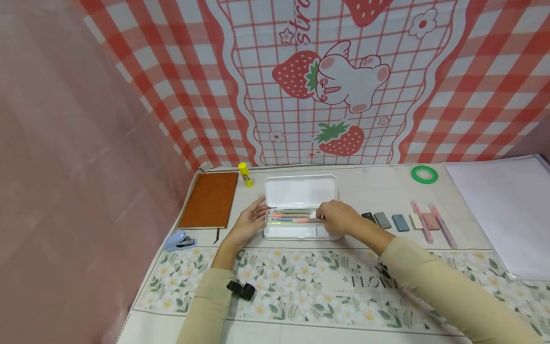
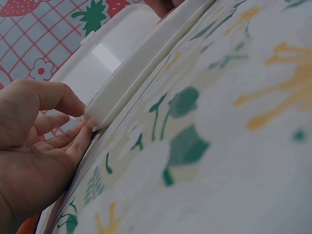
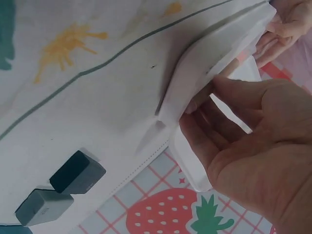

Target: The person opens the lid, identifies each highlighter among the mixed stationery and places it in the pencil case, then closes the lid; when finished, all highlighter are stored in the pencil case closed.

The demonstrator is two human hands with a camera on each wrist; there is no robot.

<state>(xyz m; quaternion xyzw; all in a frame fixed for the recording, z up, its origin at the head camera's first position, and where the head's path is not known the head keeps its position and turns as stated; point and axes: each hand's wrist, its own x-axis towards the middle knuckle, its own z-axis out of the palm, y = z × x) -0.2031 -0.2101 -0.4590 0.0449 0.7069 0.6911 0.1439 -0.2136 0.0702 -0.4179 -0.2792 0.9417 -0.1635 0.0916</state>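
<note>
A white pencil case point(image 1: 296, 232) lies on the table with its lid point(image 1: 301, 191) raised toward the back. Several colourful pens point(image 1: 292, 217) lie lengthwise inside it. My left hand point(image 1: 247, 222) holds the case's left end, and its bent fingers point(image 2: 73, 105) meet the corner in the left wrist view. At the other end, my right hand point(image 1: 339, 217) reaches over the rim. Its thumb and fingers point(image 3: 192, 129) pinch the end of a pen inside the case, mostly hidden by the case wall and the fingers.
On the left are a brown notebook point(image 1: 210, 200), a yellow glue stick point(image 1: 245, 175) and a blue stapler point(image 1: 179, 241). To the right lie several erasers point(image 1: 400, 222), two pink pens point(image 1: 442, 225), green tape point(image 1: 424, 175) and white paper point(image 1: 502, 215). A patterned cloth hangs behind.
</note>
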